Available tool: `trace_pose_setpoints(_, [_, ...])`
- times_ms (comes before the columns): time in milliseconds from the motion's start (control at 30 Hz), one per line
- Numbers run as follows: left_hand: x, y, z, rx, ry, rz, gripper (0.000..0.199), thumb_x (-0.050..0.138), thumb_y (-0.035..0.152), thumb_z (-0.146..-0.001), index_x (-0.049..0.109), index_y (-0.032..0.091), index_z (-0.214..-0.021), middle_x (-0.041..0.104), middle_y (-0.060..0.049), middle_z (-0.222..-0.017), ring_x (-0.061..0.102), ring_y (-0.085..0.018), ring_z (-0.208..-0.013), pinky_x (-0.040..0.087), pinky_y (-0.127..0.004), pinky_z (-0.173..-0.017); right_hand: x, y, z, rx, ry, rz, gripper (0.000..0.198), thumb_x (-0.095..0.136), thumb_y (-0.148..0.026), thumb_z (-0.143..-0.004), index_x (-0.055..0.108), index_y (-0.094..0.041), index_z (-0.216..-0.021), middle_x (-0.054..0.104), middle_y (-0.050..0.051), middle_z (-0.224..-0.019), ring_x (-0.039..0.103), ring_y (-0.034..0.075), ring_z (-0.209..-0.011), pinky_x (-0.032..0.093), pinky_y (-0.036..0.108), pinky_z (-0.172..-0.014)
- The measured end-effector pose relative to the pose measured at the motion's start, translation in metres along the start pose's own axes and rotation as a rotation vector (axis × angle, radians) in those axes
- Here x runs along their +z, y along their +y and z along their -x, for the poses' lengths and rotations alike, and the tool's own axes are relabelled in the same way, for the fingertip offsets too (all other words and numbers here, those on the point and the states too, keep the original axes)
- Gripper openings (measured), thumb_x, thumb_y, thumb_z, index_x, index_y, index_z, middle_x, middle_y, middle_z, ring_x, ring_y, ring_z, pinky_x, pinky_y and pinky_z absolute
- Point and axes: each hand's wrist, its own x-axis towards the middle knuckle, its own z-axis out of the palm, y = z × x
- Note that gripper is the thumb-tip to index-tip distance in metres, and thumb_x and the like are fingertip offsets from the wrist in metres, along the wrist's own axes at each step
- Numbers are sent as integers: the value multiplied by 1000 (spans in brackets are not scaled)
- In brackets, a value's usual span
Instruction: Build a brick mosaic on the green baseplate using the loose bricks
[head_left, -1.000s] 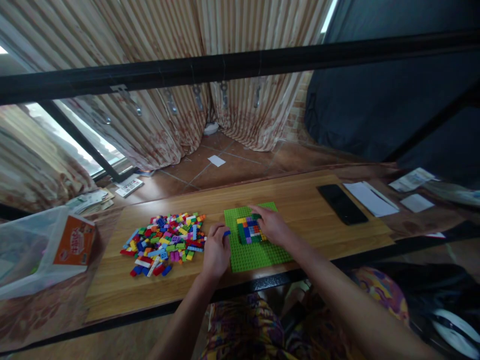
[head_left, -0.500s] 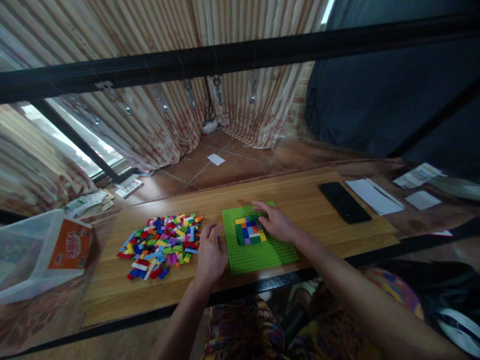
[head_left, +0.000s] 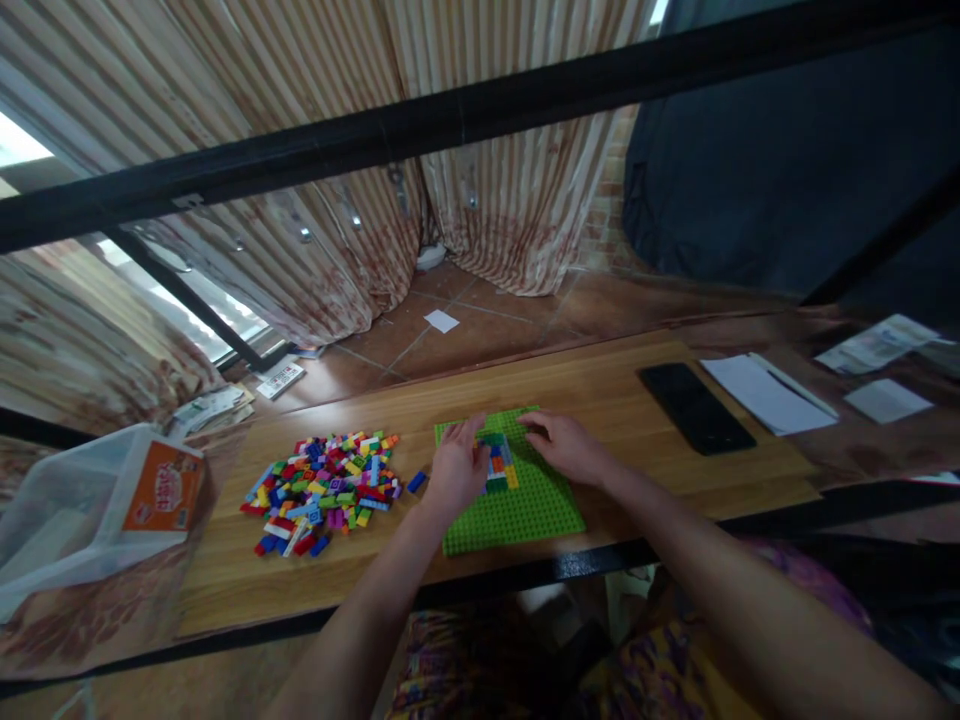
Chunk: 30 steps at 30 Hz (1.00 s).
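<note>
Across the back, striped curtains [head_left: 330, 60], hanging in folds down to a brown tiled floor [head_left: 510, 320]. To the right of them, a dark cloth [head_left: 735, 190]. In front of both, a black bar [head_left: 375, 138], slanting up toward the right. Below, a wooden board [head_left: 285, 592], laid lengthwise before the person. Off its left end, a clear bin [head_left: 82, 565] with an orange label facing the board.

On the board, near its middle and close to the front edge, a green plate [head_left: 517, 525], lying flat between a loose pile [head_left: 330, 485] of mixed bricks on the left and a black phone on the right. Just beyond the phone, white paper [head_left: 757, 390]. Nearer in, the phone [head_left: 697, 408] itself, face up and tilted in line with the paper.

Over the left part of the plate, the left hand [head_left: 459, 465], fingers bent and thumb tucked in; cannot tell whether grasping a brick. At the plate's far right, the right hand [head_left: 566, 445], loosely curled, thumb and fingers parted, nothing seen in its grasp.

Between the hands, a brick patch [head_left: 504, 465] on the plate, partly hidden by the left hand, with orange, yellow, blue and green showing. Alone between pile and left hand, one blue brick [head_left: 417, 482].
</note>
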Motion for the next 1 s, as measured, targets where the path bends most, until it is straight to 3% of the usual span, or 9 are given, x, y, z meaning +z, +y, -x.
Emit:
trace_pose_setpoints(267, [5, 3, -11, -52, -99, 18, 42, 56, 9, -83, 56, 18, -125, 73, -5, -103, 62, -21, -108, 49, -40, -99, -7, 0, -3, -50, -59, 30, 27, 53, -14, -86, 66, -16, -110, 66, 11, -113, 61, 21, -104, 45, 36, -95])
trace_pose_setpoints(567, [0, -8, -10, -64, -130, 56, 41, 56, 11, -84, 57, 22, -124, 71, -4, -110, 66, -18, -104, 50, -38, -99, -5, 2, -4, -99, -67, 63, 24, 54, -13, -84, 68, -17, -104, 67, 11, -107, 61, 22, -102, 44, 35, -93])
trace_pose_setpoints(1000, [2, -1, -10, -63, -141, 1, 39, 57, 9, -83, 60, 21, -119, 73, -4, -107, 68, -19, -100, 51, -37, -98, -7, -1, -3, -74, -77, 78, 24, 54, -13, -85, 68, -16, -104, 66, 11, -109, 61, 23, -103, 44, 35, -93])
